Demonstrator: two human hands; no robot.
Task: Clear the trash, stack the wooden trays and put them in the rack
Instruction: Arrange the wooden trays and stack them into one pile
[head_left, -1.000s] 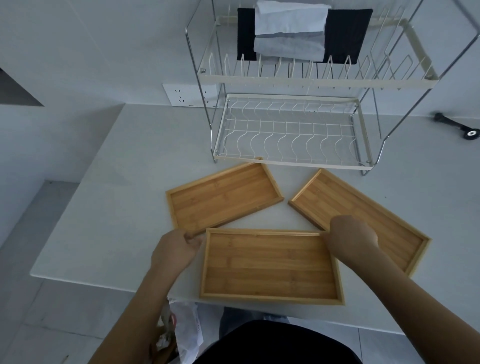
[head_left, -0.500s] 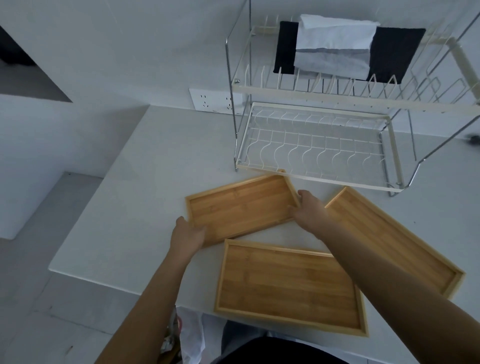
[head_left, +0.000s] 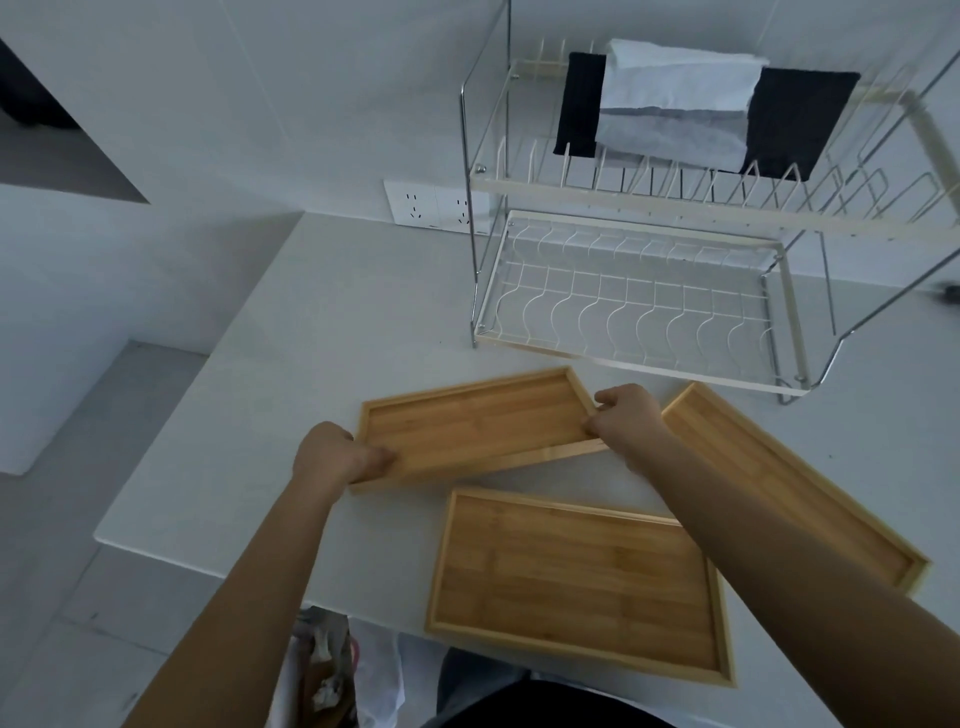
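Both hands — left hand (head_left: 332, 457), right hand (head_left: 626, 418) — clamped on far tray (head_left: 478, 421) ends; risk: uneven lift clips near tray (head_left: 571, 577) rim below the hands.

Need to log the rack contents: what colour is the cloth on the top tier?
Black cloth, with a white folded towel draped over its middle; head view.

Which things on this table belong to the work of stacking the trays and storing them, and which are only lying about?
Belong to the job:
- far tray, gripped at its ends by left hand and right hand
- near tray
- right tray
- rack, lower shelf free

Only lying about:
- black cloth and white cloth on the upper shelf
- wall sockets
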